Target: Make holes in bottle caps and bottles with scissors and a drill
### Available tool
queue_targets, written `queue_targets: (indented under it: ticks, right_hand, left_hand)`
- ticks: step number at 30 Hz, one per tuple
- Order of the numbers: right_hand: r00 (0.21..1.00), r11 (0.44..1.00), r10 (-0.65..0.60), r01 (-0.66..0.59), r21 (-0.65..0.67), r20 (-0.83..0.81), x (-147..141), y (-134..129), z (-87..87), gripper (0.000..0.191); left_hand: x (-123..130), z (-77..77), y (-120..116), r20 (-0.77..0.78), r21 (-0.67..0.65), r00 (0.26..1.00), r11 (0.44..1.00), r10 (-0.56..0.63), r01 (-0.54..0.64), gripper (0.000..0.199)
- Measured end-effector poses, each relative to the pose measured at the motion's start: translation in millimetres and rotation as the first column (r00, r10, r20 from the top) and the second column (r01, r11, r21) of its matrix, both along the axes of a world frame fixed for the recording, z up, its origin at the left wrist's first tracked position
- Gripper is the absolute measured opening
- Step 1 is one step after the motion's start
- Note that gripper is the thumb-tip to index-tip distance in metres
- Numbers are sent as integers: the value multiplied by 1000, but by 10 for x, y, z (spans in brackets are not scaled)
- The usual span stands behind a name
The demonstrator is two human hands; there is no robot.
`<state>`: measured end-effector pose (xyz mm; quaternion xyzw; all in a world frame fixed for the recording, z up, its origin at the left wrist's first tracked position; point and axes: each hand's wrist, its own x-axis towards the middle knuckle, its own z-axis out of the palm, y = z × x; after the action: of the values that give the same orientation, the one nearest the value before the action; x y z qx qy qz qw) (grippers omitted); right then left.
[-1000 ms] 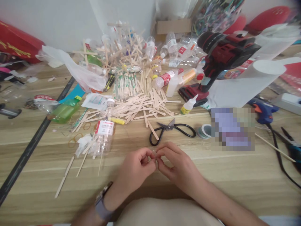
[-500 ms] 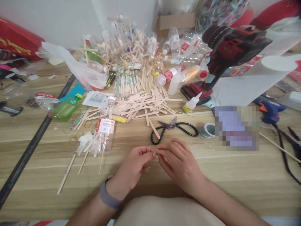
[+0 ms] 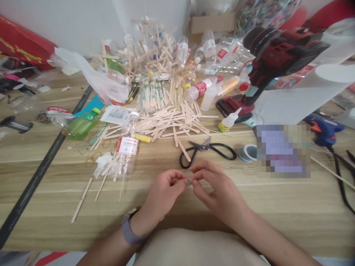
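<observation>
My left hand [image 3: 169, 192], with a watch on a grey-purple strap [image 3: 130, 229] at its wrist, is closed in a pinch near the table's front edge. Facing it, my right hand [image 3: 215, 190] has thumb and fingers bent around the same spot. Between the fingertips is a small greyish, see-through piece [image 3: 189, 182], too small and blurred to name. Just beyond the hands lie black-handled scissors [image 3: 204, 147] with their blades apart, one wooden craft stick [image 3: 184, 149] across a handle loop. A roll of thin line or tape [image 3: 247, 153] sits right of the scissors.
Craft sticks [image 3: 163, 123] are heaped mid-table, with plastic bottles [image 3: 199, 88] behind. A labelled water bottle [image 3: 127, 147] stands at left. On the right are a glue bottle [image 3: 229, 121], a red-black power drill [image 3: 277, 55] and a blue glue gun [image 3: 324, 129].
The view has shifted slightly, so the table things sit a little further right. My right fingertips have opened a bit away from the left ones, and the small piece shows more between them.
</observation>
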<state>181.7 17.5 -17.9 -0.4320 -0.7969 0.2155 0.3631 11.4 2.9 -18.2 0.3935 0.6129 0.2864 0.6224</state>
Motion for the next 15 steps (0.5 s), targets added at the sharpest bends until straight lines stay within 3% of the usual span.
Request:
queue_targets:
  ticks: [2, 3, 6, 10, 13, 15]
  right_hand:
    - [998, 985, -28, 19, -171, -54, 79, 22, 106, 18]
    - [997, 980, -52, 40, -197, -57, 113, 26, 145, 19]
    - [999, 996, -53, 52, -74, -5, 142, 7, 144, 11]
    - [998, 997, 7, -12, 72, 62, 30, -38, -34, 6]
    - [1000, 1000, 8, -9, 13, 28, -18, -22, -44, 10]
    - [1000, 993, -14, 11, -120, -19, 13, 10, 47, 13]
  left_hand:
    - [-29, -3, -6, -58, 5, 998, 1000, 3, -3, 16]
    - [-38, -2, -7, -66, -5, 998, 1000, 8, -9, 17]
    - [-39, 9, -4, -54, -14, 998, 1000, 10, -11, 17]
    - [-13, 17, 0, -52, 19, 999, 1000, -13, 14, 17]
    - [-18, 17, 5, -68, 41, 997, 998, -40, 43, 15]
    - [-36, 23, 10, -101, 34, 994, 998, -44, 47, 15]
